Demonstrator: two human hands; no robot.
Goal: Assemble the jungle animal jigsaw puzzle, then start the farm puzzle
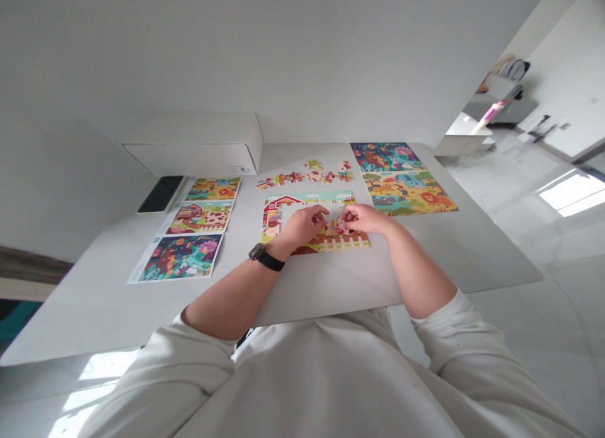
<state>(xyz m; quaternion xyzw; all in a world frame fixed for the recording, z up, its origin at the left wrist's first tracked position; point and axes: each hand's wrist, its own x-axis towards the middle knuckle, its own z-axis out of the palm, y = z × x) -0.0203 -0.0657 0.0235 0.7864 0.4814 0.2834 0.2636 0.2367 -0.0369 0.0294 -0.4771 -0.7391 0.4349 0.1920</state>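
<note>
A part-built farm jigsaw (283, 206) with a red barn and a picket fence lies in the middle of the white table (331, 280). My left hand (305, 224), a black watch on its wrist, rests on the jigsaw with fingers curled, pinching at a small piece. Close beside it my right hand (363, 219) is also curled, fingertips pinched on a jigsaw piece (338, 224) over the open middle of the picture. The two sets of fingertips nearly touch. Several loose pieces (307, 174) lie just beyond the jigsaw.
A finished animal jigsaw (401, 179) lies at the right. A sheet of three reference pictures (193, 227) lies at the left, a black phone (161, 193) beyond it. A white box (198, 145) stands against the wall. The table's right edge drops to a glossy floor.
</note>
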